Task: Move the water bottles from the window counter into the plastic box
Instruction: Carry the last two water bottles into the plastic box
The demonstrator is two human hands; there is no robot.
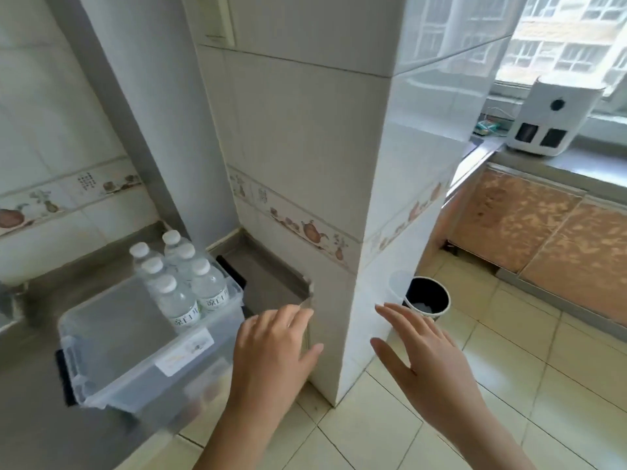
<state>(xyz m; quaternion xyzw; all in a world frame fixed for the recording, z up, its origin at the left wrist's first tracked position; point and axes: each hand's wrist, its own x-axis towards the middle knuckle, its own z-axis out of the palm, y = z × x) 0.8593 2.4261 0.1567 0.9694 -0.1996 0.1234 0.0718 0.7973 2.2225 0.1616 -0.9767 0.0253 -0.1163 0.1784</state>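
While both my hands hang empty in front of the tiled pillar [298, 171], the water bottles [176, 279] already stand packed in the plastic box [135, 361]

Going by size: the pillar splits the room, with the window counter [556, 164] far off to my right, bearing only a white appliance [556, 117] that I can see, and no bottle visible on it; the box sits on the grey counter [40, 300] to my left, its bottles upright and clustered in the far right corner, I'd guess to leave the bare floor for more; a dark bin [428, 296] stands on the floor behind the pillar; my left hand [271, 354] is spread, fingers loose, just beside the box's near corner, holding nothing; my right hand [424, 351] is likewise spread and empty, well apart from the bottles
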